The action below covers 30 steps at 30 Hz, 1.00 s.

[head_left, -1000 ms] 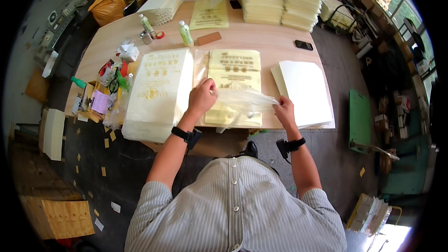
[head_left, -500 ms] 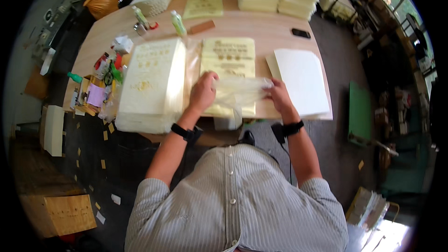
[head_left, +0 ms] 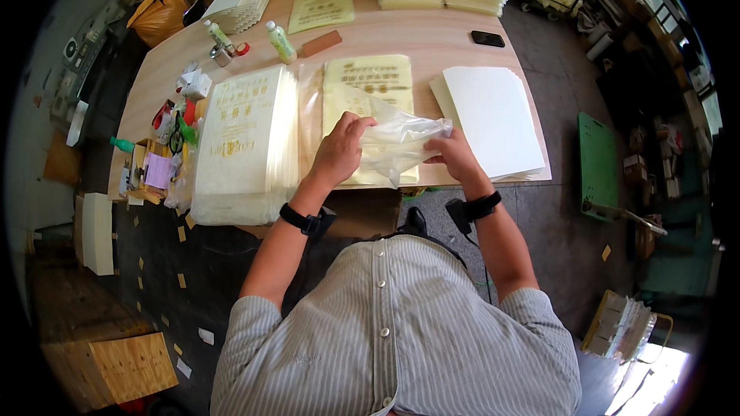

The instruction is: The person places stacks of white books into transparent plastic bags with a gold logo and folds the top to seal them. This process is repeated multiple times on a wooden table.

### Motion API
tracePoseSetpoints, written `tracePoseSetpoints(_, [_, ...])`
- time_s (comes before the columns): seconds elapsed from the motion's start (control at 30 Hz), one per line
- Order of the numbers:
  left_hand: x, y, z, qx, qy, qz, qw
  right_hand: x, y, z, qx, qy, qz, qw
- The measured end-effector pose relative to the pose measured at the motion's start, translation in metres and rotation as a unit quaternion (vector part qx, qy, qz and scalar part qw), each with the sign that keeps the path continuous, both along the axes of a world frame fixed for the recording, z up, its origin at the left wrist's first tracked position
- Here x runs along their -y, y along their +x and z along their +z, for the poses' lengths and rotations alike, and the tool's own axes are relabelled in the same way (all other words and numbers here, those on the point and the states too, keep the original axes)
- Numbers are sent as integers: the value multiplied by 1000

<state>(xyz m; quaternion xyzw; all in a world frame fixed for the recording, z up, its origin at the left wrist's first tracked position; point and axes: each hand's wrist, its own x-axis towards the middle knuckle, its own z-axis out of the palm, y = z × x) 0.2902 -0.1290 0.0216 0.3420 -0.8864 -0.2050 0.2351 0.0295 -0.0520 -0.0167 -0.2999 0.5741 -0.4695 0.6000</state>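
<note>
**Left grip [head_left: 340,148] and right grip [head_left: 456,156] at one clear film [head_left: 398,137]**

Right grip closes thumb and fingers on the film's right edge, near the centre of the frame. Left grip has bent fingers against the film's left part; how firmly it closes, I cannot tell.

By my judgement, the film is very light, soft and limp, and probably slippery. It has little stiffness of its own, so it wrinkles easily, and a strong pull could perhaps tear it. It seems best to take hold of it by the edges, with a gentle pinch at each side. Whether it is a bag or a single layer, I cannot tell.

The film hangs crumpled between the two grips, in the middle of the frame, over the yellow printed sheets [head_left: 385,73] on the bench [head_left: 416,35]. One flap reaches toward the upper left, above the left fingers. A thick printed stack [head_left: 240,119] is left of centre, and white sheets [head_left: 493,119] are at the right.
</note>
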Motion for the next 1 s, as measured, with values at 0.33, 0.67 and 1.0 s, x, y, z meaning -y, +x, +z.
tracePoseSetpoints(0.33, [-8, -16, 17, -3, -36, -33, 999, -3, -13, 17, -157, -104, -33, 982])
tracePoseSetpoints(0.67, [-2, -20, 6, 22, -276, -154, 948, 1, -13, 30, 177, 21, -48, 983])
tracePoseSetpoints(1.0, [3, -13, -17, -115, -49, 49, 991, -7, 17, 5, -171, -50, 50, 983])
